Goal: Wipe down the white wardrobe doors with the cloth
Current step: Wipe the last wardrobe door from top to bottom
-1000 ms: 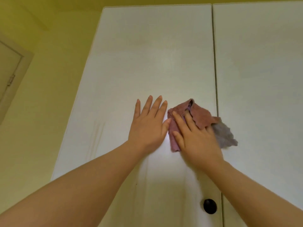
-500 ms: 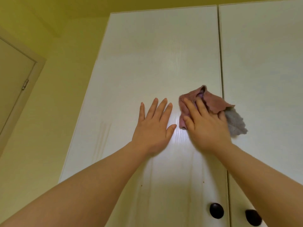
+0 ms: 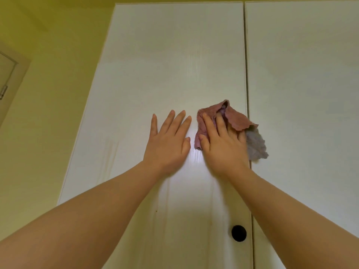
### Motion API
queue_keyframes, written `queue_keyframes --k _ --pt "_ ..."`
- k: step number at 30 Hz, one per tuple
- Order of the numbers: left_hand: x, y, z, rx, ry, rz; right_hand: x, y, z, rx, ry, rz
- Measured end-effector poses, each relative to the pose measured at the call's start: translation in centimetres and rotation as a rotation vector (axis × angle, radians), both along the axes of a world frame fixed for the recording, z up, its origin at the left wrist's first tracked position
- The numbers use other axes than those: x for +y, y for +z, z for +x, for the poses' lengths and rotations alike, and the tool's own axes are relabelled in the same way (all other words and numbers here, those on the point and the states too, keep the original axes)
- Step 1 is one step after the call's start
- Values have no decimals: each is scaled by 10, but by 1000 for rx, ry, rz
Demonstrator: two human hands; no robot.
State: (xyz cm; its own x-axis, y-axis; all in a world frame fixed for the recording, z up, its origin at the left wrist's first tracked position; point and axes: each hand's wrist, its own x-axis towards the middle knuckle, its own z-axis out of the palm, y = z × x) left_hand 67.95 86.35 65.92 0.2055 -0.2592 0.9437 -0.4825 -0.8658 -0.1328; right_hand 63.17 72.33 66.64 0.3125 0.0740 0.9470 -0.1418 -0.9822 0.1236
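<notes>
Two white wardrobe doors are seen from close below, and a round black knob (image 3: 239,233) low on the left door (image 3: 165,65) serves here as the reference point. Straight above the knob, a crumpled cloth (image 3: 239,121) is pressed against the left door by the right hand (image 3: 223,148), which is laid flat with its fingers straight and slightly spread. The first two fingers are seen plainly on top of the pink fabric. The outer fingers are partly covered by a raised fold, so how they lie cannot be made out. A paler grey part of the cloth is spread up and to the right of the knob, across the thin vertical gap (image 3: 245,55) and onto the edge of the right door (image 3: 301,74). How much cloth is hidden under the palm cannot be told. Up and to the left of the knob, the left hand (image 3: 167,144) is spread flat on the bare door, fingers straight, nothing held, just beside the cloth but apart from it. Both bare forearms are cut off by the bottom edge. A bright patch of glare is seen on the door between the hands and the knob. The right door is cut off at the right edge, and its lower part is hidden behind the right forearm. Far to the left of the knob, a yellow wall (image 3: 48,94) is seen, with part of a door frame (image 3: 11,84) cut off by the left edge.
</notes>
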Motion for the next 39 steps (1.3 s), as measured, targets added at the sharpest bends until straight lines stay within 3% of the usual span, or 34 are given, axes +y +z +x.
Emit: queue_keyframes --k 5,9,11,15,18,20,23,29,31,34,36,39 --pt "2 1 -1 8 20 33 12 -35 1 82 -14 -104" --pt "10 9 -2 -1 43 75 7 20 -6 40 176 140" --pt "19 9 3 -60 71 116 21 32 2 11 173 219" --pt "39 3 10 -283 -11 204 53 -18 23 -3 29 -80" --pt "63 -1 22 -401 3 272 49 -5 19 21 -11 -228" --pt "78 -2 26 -410 -6 245 45 21 17 65 39 -102" --pt "97 -3 34 -387 22 177 67 27 27 -32 24 28" --pt "128 -15 56 -350 48 76 95 -8 45 36 5 -355" --pt "137 -19 62 -349 63 72 96 8 44 37 0 -334" --pt "148 -19 70 -339 51 1 117 17 53 -24 61 -67" --pt "154 -18 70 -328 26 -58 141 -1 58 -37 86 -122" --pt "169 -24 72 -315 -1 -121 156 -23 61 127 74 -330"
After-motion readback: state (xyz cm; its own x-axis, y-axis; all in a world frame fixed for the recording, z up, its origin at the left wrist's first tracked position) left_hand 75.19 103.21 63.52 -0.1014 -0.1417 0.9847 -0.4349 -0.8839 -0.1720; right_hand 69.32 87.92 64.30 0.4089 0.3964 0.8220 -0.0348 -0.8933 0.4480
